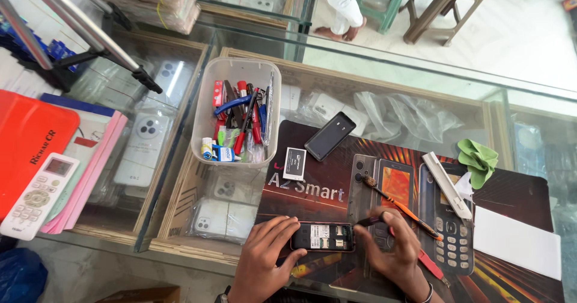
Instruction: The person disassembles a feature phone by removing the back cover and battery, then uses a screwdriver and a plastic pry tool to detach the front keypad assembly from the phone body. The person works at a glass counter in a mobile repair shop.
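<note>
My left hand [264, 252] grips the left end of a small opened phone [323, 237] lying back-up on the dark printed mat [336, 189], its inner compartment exposed. My right hand [390, 249] is at the phone's right end, pinching a thin dark tool [368, 221] whose tip touches the phone's edge. An orange-handled screwdriver [399, 207] lies diagonally just above my right hand. A small battery [294, 163] and a black back cover [329, 136] rest on the mat farther up.
A clear plastic tub [207, 128] of pens and tools stands on the glass counter. A white remote [39, 195] lies on red and pink folders at left. A keypad phone [451, 237], white bar [448, 186], green cloth [479, 159] and white paper [517, 243] sit right.
</note>
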